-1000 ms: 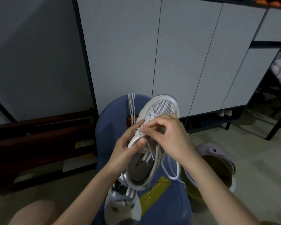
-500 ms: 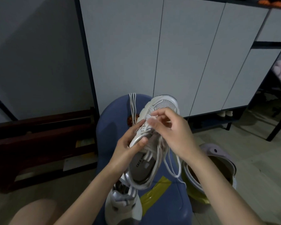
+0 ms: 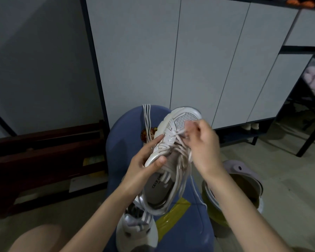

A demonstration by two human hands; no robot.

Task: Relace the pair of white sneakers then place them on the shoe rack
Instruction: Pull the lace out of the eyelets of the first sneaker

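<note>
Sneaker (image 3: 173, 142) up in your hands above blue stool (image 3: 124, 142), toe away from you. Your left hand (image 3: 145, 160) grips its side, thumb curled over collar rim. Your right hand (image 3: 204, 142) pinches lace (image 3: 180, 132) near toe, fingertips blurred. Second sneaker (image 3: 136, 231) lies on stool below, near you. Spare lace (image 3: 146, 117) draped over stool's far edge.

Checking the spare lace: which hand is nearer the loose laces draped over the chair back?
Left. The left hand is just below the loose laces; the right hand is farther right.
</note>
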